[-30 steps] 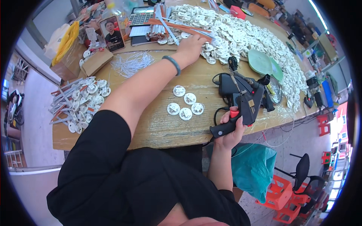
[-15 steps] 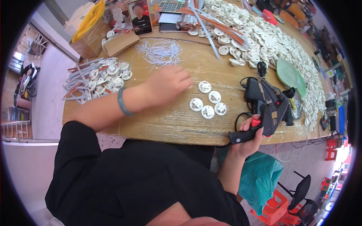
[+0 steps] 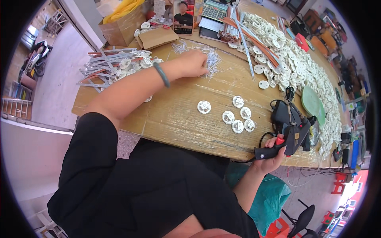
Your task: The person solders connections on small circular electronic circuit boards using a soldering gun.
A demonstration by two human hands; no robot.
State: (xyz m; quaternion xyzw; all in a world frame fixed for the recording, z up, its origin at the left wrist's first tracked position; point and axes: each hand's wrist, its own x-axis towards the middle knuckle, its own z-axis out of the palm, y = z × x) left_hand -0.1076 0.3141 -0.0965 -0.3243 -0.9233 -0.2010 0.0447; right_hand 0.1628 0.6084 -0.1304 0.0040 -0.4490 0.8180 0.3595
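Note:
My left hand (image 3: 193, 63), a grey-green bangle on its wrist, is at a pile of thin white strands (image 3: 214, 62). Its fingers are curled together, and what they pinch, if anything, is hidden. My right hand (image 3: 274, 160) wraps round the handle of a black pistol-shaped tool (image 3: 295, 137) with a red trigger, near the table's front edge. Between the hands lie a group of round white plastic discs (image 3: 237, 126) with small fittings on top. One similar disc (image 3: 204, 107) lies apart to their left.
A big heap of white discs (image 3: 293, 59) covers the far right, beside green plates (image 3: 310, 101). A mixed pile of strips (image 3: 105, 63) and discs lies left. At the back are a phone (image 3: 183, 18), a calculator (image 3: 214, 12) and a cardboard box (image 3: 123, 29).
My left hand has moved away from the discs to the strand pile. A lone disc now lies left of the group. My right hand keeps its grip on the tool; the whole view has shifted.

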